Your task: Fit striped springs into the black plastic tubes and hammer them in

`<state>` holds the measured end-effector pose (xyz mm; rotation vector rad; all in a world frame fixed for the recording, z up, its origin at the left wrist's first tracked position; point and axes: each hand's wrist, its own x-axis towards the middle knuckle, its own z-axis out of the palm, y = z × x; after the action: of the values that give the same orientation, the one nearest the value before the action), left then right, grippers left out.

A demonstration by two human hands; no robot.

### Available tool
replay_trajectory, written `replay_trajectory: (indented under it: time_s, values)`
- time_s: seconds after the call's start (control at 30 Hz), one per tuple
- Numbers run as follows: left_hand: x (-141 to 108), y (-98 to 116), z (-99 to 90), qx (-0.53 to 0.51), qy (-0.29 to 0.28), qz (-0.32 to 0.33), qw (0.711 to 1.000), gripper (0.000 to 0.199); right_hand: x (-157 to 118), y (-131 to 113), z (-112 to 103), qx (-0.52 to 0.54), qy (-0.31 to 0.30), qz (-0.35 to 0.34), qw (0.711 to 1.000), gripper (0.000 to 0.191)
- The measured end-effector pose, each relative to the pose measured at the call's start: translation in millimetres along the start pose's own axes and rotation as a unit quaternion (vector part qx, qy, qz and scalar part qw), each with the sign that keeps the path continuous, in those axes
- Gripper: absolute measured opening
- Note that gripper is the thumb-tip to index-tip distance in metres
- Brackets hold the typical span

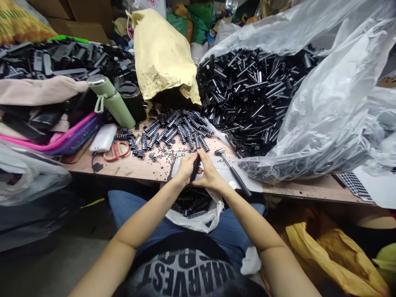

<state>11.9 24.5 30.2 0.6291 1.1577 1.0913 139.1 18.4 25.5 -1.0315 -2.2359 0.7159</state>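
Both my left hand [185, 167] and my right hand [210, 171] are closed around one short black cylindrical part [195, 168] at the table's front edge. Fingertips of the two hands meet at its far end, and my fingers cover much of it. Just beyond lies a pile of ribbed black-and-silver cylinders [176, 128], with many tiny dark bits scattered on the wood. To the right of my right hand rests a hammer [232, 171] with a black handle. Below my hands, a white plastic bag [213, 218] on my lap holds more black ribbed parts [193, 202].
A yellow sack [165, 53] opens toward the pile. Black tubes [247, 95] fill a clear plastic bag [324, 123] at right. On the left are red-handled scissors [116, 151], a white box-shaped device [104, 138], a green bottle [111, 101] and a pink basket [58, 142].
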Motion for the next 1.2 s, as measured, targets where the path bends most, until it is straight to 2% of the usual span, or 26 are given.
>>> replay_trajectory:
  time_s: [0.07,0.13,0.2,0.23,0.33,0.43,0.47,0.53,0.6,0.67,0.73,0.8,0.87,0.93,1.0,1.1,1.17,1.2]
  values:
    - [5,-10,-1.4,0.067,-0.008,0.054,0.996,0.036,-3,5,5,-0.022,0.01,0.019,1.0,0.115]
    - [8,-23,-3.1,0.192,-0.002,0.171,0.967,0.031,-8,16,14,-0.058,0.034,0.041,0.997,0.11]
    - [10,-36,-3.7,0.351,-0.003,0.285,0.892,0.037,-11,32,25,-0.101,0.075,0.066,0.99,0.097]
    - [12,-42,-3.2,0.421,-0.016,0.31,0.852,0.042,-12,40,30,-0.123,0.091,0.08,0.985,0.086]
    - [22,-53,-2.2,0.577,-0.036,0.314,0.753,0.047,-17,61,32,-0.185,0.081,0.096,0.975,0.076]
    - [31,-50,-11.0,0.648,-0.071,0.333,0.682,0.042,-30,71,9,-0.264,0.051,0.096,0.958,0.075]
    - [33,-48,-16.8,0.656,-0.093,0.347,0.664,0.04,-36,73,-2,-0.303,0.056,0.119,0.944,0.069]
    - [36,-43,-30.6,0.66,-0.135,0.376,0.636,0.038,-47,74,-23,-0.388,0.071,0.205,0.896,0.049]
    - [36,-43,-42.7,0.663,-0.134,0.403,0.617,0.036,-55,76,-37,-0.438,0.052,0.267,0.857,0.034]
    - [35,-45,-50.1,0.667,-0.114,0.417,0.607,0.033,-60,78,-43,-0.434,0.037,0.295,0.851,0.027]
    - [33,-49,-53.5,0.668,-0.096,0.429,0.601,0.032,-62,76,-47,-0.376,0.045,0.322,0.867,0.025]
    - [31,-54,-54.8,0.665,-0.084,0.444,0.595,0.032,-65,65,-51,-0.269,0.054,0.341,0.899,0.027]
    - [29,-57,-55.9,0.664,-0.075,0.457,0.587,0.033,-70,46,-53,-0.158,0.061,0.327,0.93,0.032]
    - [28,-59,-56.7,0.667,-0.064,0.462,0.581,0.035,-77,24,-49,-0.099,0.075,0.297,0.947,0.035]
    - [25,-59,-56.7,0.671,-0.053,0.459,0.58,0.036,-84,8,-38,-0.116,0.082,0.281,0.949,0.034]
    - [20,-58,-51.8,0.685,-0.043,0.438,0.581,0.038,-89,-1,-22,-0.202,0.011,0.304,0.931,0.031]
    - [15,-60,-44.2,0.696,-0.038,0.422,0.58,0.04,-86,-4,-19,-0.237,-0.032,0.314,0.919,0.03]
    - [12,-63,-39.3,0.7,-0.04,0.418,0.577,0.04,-83,-7,-22,-0.239,-0.033,0.307,0.92,0.031]
